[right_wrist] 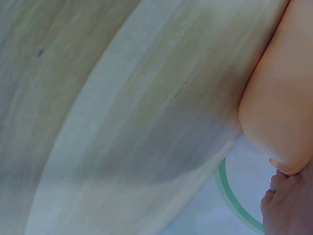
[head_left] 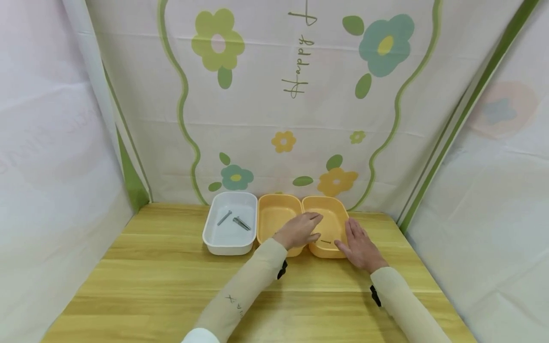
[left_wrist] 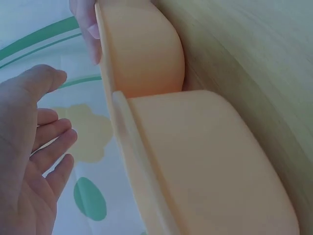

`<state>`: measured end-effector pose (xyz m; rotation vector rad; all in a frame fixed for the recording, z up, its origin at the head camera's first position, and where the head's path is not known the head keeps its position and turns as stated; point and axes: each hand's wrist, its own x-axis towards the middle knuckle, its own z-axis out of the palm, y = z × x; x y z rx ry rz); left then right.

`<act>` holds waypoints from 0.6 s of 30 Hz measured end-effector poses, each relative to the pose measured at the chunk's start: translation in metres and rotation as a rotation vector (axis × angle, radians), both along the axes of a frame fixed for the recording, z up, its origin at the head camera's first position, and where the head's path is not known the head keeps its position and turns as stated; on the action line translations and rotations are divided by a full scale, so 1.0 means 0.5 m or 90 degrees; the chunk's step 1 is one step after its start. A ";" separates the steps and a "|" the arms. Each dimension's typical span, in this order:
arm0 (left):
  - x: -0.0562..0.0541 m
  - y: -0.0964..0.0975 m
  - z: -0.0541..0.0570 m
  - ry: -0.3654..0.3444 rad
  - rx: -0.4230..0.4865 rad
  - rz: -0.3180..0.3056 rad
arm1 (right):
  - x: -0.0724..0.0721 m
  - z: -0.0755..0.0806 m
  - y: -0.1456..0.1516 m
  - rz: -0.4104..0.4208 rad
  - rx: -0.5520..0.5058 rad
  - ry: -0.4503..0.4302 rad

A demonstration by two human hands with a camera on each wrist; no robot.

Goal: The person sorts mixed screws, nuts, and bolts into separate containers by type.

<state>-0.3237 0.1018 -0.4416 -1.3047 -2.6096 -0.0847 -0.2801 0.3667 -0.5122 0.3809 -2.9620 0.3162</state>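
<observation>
My left hand (head_left: 299,230) hovers over the adjoining rims of the middle yellow bin (head_left: 279,202) and the right yellow bin (head_left: 328,204). Its fingers are loosely bent in the left wrist view, with nothing visible between them. At the right bin's outer side, my right hand (head_left: 361,247) holds the wall, fingers along the outside and thumb over the rim. Near the front of that bin's floor lies a small dark screw (head_left: 326,242); the left hand partly covers the area beside it. Much of the middle bin's interior is hidden by the left hand and sleeve.
A white bin (head_left: 229,244) stands at the left of the row, holding a long bolt (head_left: 224,217) and a few more bolts (head_left: 242,224) lying together. The wooden table (head_left: 141,276) extends in front. A flower-print curtain (head_left: 257,105) hangs directly behind the bins.
</observation>
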 end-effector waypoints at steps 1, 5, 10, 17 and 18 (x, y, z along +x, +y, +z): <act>0.003 -0.005 0.004 -0.008 -0.004 0.005 | 0.000 -0.001 -0.001 0.000 0.001 0.000; 0.014 -0.032 0.022 -0.010 -0.012 0.002 | 0.000 -0.001 -0.002 -0.002 0.004 0.002; 0.026 -0.078 0.040 0.027 -0.005 -0.019 | 0.000 0.001 -0.002 -0.002 0.001 0.003; 0.051 -0.148 0.054 0.081 0.009 -0.079 | 0.006 0.008 -0.002 0.008 0.000 0.004; 0.056 -0.157 0.056 0.082 0.010 -0.084 | 0.008 0.010 -0.003 0.009 0.001 0.003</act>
